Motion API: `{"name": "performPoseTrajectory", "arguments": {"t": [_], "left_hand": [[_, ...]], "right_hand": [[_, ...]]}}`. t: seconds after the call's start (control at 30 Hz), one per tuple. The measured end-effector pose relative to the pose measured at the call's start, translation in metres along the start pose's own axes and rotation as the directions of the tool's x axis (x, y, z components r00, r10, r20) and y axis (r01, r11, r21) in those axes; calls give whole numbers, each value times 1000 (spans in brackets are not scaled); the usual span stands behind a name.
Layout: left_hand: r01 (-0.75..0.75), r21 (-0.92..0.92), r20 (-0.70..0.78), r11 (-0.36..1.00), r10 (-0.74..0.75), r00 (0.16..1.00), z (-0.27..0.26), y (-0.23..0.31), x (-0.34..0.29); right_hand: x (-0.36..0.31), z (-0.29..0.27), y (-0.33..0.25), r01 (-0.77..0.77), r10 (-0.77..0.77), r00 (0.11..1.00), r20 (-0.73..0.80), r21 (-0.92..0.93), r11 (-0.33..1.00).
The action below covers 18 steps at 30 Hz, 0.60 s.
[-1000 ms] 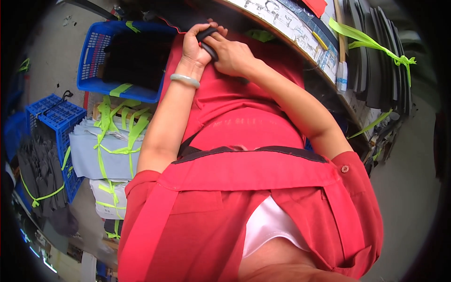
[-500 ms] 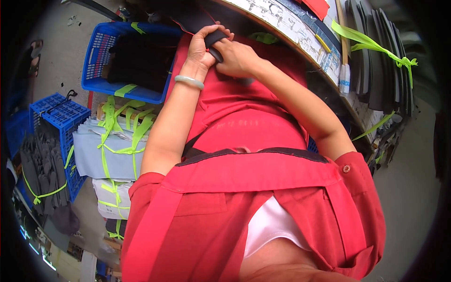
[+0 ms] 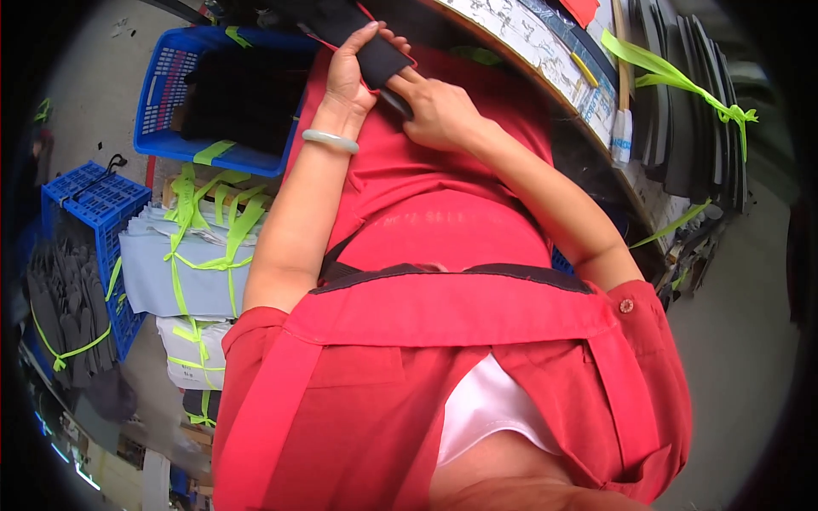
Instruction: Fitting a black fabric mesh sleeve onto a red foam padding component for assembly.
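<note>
A black fabric piece with red edging (image 3: 381,61) lies across the palm of my left hand (image 3: 348,75), at the top middle over my red apron (image 3: 426,175). The thumb and curled fingers of that hand hold it from either side. My right hand (image 3: 443,112) meets the near end of the piece, its fingers closed there and the tips partly hidden by the fabric. A dark, smooth edge shows under those fingers; I cannot make out what it is. A pale bangle (image 3: 331,140) circles my left wrist.
At left stands a blue crate (image 3: 153,119) of dark material, with stacks of grey sheets (image 3: 187,268) tied in neon-yellow strips below it. A worktable (image 3: 520,43) runs along the upper right, with a yellow pen-like tool (image 3: 585,71) on it. Dark panels (image 3: 682,102) stand beyond.
My hands have moved slightly apart, and more of the black fabric with its red edge now shows between them. The left fingers have loosened a little, and the view has shifted slightly.
</note>
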<state>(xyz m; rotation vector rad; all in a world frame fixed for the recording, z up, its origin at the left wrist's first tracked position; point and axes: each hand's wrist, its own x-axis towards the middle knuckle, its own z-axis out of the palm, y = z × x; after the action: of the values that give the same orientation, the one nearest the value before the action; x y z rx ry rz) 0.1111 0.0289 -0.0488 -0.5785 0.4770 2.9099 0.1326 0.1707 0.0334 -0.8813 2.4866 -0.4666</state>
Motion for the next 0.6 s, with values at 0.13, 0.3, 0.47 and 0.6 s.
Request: {"name": "performPoseTrajectory", "arguments": {"t": [0.13,0.3,0.47,0.6], "left_hand": [[58,-126,52,990,-52,997,-4,4,9],[164,-219,93,962,-146,985,-12,13,8],[280,-366,194,887,-222,956,-11,14,12],[304,-305,308,903,-209,928,-19,18,14]], "right_hand": [[41,-1,-3,-70,73,997,19,-104,992],[-12,-9,5,74,-73,997,7,-87,993],[-15,1,27,192,-211,974,-82,-188,963],[3,10,18,174,-202,972,-121,-208,963]]}}
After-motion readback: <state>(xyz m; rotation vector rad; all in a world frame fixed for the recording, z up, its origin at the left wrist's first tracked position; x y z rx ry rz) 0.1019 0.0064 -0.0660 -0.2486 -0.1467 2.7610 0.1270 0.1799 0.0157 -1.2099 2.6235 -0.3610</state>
